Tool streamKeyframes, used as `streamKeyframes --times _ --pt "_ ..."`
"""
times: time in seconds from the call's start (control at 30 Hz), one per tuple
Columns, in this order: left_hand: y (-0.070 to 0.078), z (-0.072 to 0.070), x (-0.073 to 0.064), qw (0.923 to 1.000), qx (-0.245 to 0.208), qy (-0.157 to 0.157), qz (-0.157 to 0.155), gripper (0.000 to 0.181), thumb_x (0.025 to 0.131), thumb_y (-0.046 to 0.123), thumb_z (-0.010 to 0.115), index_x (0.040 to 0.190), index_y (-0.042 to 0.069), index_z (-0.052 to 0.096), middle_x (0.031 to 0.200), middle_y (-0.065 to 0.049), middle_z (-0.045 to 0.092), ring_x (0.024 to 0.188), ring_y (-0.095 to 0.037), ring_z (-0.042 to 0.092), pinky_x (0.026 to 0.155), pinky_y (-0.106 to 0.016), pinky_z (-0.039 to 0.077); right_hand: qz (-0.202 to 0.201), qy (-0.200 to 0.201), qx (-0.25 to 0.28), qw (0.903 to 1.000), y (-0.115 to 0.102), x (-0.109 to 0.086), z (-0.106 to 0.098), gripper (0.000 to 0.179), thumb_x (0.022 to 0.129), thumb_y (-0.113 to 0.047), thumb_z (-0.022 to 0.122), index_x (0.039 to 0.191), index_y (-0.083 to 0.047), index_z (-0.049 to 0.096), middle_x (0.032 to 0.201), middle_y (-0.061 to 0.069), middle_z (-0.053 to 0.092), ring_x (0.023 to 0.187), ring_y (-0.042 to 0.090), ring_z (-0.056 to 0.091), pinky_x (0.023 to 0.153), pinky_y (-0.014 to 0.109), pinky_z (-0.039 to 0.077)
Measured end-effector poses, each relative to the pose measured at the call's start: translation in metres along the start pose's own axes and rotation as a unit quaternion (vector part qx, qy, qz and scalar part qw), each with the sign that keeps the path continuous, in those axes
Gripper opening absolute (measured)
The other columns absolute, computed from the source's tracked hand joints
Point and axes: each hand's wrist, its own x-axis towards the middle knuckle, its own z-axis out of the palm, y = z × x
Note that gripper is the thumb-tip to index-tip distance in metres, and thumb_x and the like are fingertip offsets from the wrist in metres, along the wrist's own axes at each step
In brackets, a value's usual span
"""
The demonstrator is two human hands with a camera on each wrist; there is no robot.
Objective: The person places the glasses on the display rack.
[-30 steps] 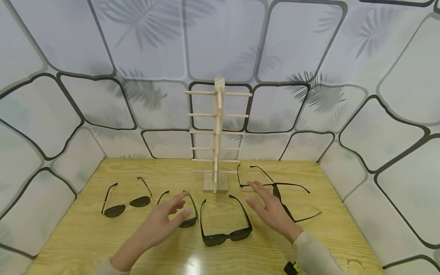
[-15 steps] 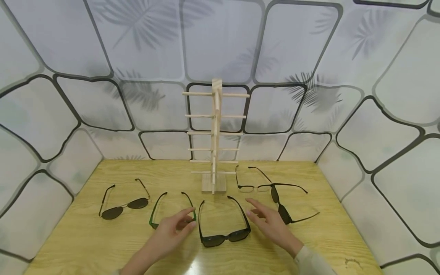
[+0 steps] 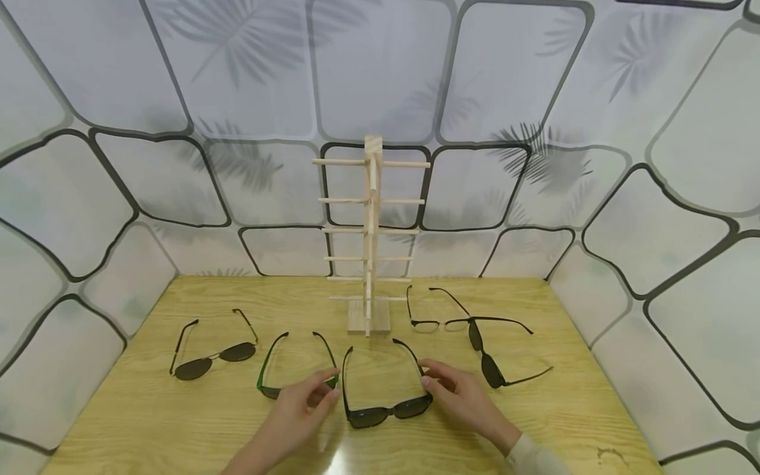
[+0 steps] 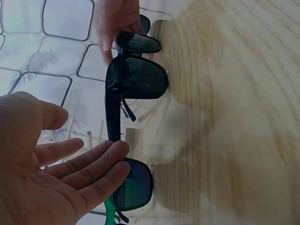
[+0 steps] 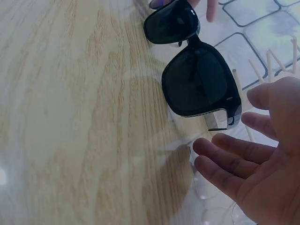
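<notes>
Black thick-framed sunglasses (image 3: 369, 417) lie on the table with arms unfolded, lenses facing me. My right hand (image 3: 466, 399) is at their right arm, thumb and fingertips close beside it; in the right wrist view its fingers (image 5: 229, 161) are loosely bent around nothing visible. My left hand (image 3: 297, 409) hangs between these and the green-framed sunglasses (image 3: 261, 381), overlapping the right lens of the green pair. In the left wrist view the left hand (image 4: 56, 168) has relaxed fingers, their tips in front of the green pair's dark lens (image 4: 136, 185).
A wooden display stand (image 3: 371, 231) with several rows of pegs stands at the back. Aviator sunglasses (image 3: 192, 368) lie at left. Clear half-rim glasses (image 3: 425, 326) and another black pair of sunglasses (image 3: 491, 369) lie at right, close together. Patterned walls (image 3: 380, 79) enclose the table.
Both hands have come down and nearer me, the right one moving in to the black sunglasses' right arm. The left hand has dropped beside their left arm. No glasses have moved.
</notes>
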Motion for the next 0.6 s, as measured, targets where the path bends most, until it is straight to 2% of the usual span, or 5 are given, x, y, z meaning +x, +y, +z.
streamKeyframes --times 0.13,0.4,0.6 --pt "-0.003 0.005 -0.001 0.9998 -0.006 -0.018 -0.011 0.047 0.108 0.032 0.063 0.145 0.004 0.061 0.104 -0.007 0.077 0.081 -0.004 0.069 0.069 -0.02 0.056 0.001 -0.006 0.012 0.9999 -0.001 0.0 0.0 0.044 0.107 -0.037 0.063 0.145 -0.015 0.066 0.128 0.01 0.075 0.107 0.014 0.073 0.086 0.023 0.057" --pt "-0.011 0.016 0.0 0.9983 -0.039 -0.039 -0.019 0.048 0.107 0.032 0.065 0.144 0.002 0.061 0.098 0.001 0.076 0.078 -0.009 0.071 0.069 -0.021 0.055 -0.003 -0.009 0.036 0.9993 0.001 0.001 0.001 0.042 0.106 -0.033 0.066 0.141 -0.01 0.068 0.122 0.011 0.077 0.104 0.017 0.075 0.084 0.021 0.057" --pt "-0.016 0.023 0.002 0.9954 -0.076 -0.055 -0.019 0.046 0.106 0.029 0.066 0.142 0.001 0.063 0.098 -0.004 0.077 0.078 -0.012 0.073 0.067 -0.021 0.055 -0.01 -0.009 0.049 0.9987 0.003 0.003 0.003 0.039 0.106 -0.029 0.066 0.139 -0.008 0.069 0.115 0.009 0.079 0.101 0.017 0.075 0.084 0.021 0.057"
